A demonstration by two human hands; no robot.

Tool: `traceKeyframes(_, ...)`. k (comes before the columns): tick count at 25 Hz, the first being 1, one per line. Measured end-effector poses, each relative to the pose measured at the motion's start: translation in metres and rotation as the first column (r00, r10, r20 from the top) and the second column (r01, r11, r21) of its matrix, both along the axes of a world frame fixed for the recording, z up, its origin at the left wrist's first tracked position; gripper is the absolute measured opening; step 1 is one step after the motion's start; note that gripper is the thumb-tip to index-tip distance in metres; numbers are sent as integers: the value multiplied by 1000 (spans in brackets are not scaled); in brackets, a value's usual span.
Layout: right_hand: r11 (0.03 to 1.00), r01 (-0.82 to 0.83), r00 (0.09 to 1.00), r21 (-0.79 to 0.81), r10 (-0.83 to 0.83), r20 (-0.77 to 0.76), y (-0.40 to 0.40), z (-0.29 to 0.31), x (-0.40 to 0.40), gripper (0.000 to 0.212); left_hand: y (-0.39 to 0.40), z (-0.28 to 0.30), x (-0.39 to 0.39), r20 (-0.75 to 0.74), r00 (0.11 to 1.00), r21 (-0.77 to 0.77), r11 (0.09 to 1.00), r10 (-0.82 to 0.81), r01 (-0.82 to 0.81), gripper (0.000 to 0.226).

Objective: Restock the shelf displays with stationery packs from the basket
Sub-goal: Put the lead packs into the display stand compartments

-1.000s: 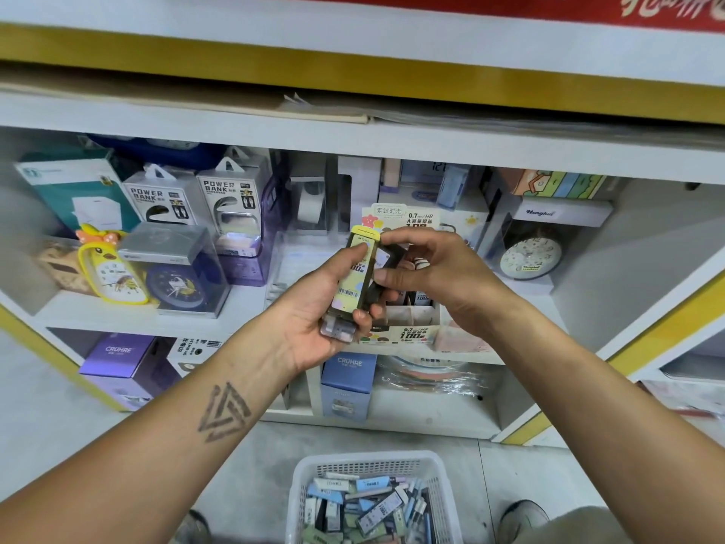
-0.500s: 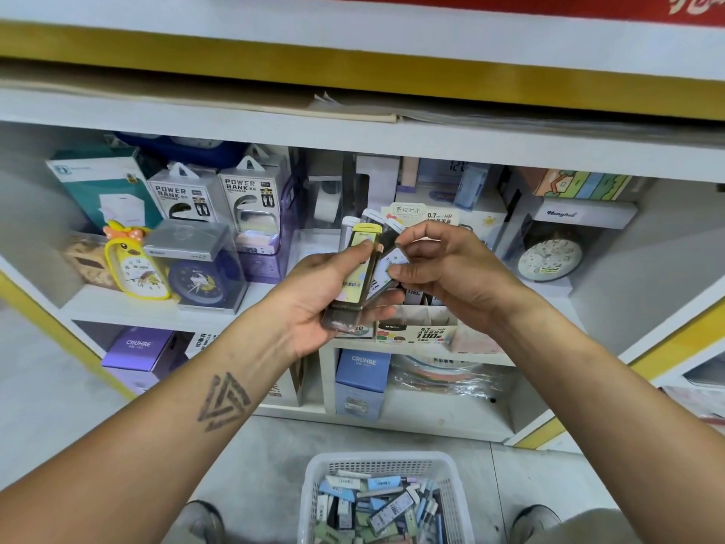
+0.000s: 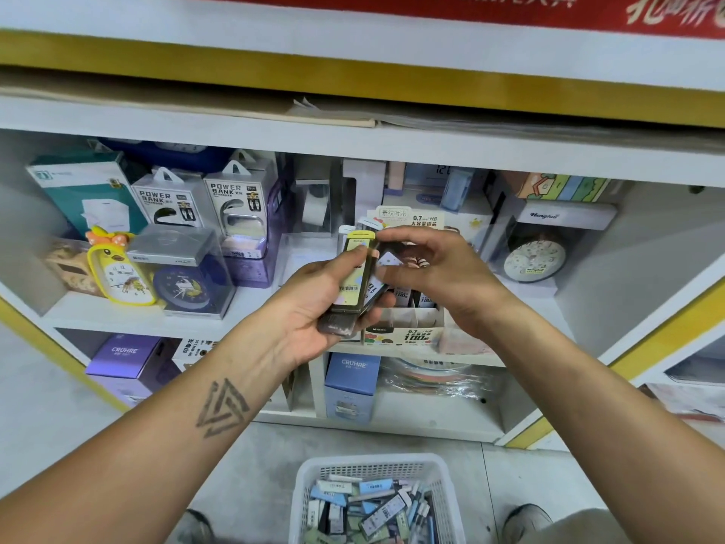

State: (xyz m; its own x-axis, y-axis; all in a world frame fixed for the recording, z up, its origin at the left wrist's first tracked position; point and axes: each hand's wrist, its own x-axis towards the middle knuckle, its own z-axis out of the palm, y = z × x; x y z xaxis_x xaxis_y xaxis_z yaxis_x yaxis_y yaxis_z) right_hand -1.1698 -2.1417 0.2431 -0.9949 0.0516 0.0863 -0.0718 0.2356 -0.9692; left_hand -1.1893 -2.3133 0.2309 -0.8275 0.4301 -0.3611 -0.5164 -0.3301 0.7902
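Holding a small stack of packs [image 3: 355,286] upright in front of the shelf [image 3: 129,320], the left hand [image 3: 314,312] has its fingers curled under the stack and its thumb pressed on the yellow front pack. Just right of it, the right hand [image 3: 439,274] pinches one pack from the back of the stack between thumb and fingertips; how firm that pinch is cannot be told. Directly behind both hands, near the shelf's front edge, sits the display box [image 3: 406,331], some of its slots already holding packs and a few front slots apparently open. Below, on the floor between the person's shoes, the basket [image 3: 310,488] is heaped with packs. Judging by that heap, restocking looks far from finished: the handful must go in, then much more.
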Motion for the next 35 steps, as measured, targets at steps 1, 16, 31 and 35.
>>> traceKeyframes(1, 1000, 19, 1000, 11, -19, 5, 1, 0, 0, 37, 1, 0, 0, -4, 1000, 18, 1000, 10, -10, 28)
traceKeyframes(16, 875, 132, 981, -465, -48, 189, 31, 8, 1, 19, 16, -2, -5, 112, 972, 131, 966, 207, -221, 22)
traceKeyframes(31, 681, 33, 999, 731, -43, -5, 68, 10, 4, 29, 19, -2, -3, 15, 989, 45, 988, 150, -150, 27)
traceKeyframes(35, 593, 193, 964, 782, 33, -262, 63, -1, 1, 34, 20, 1, -2, 9, 990, 39, 989, 144, -144, 25)
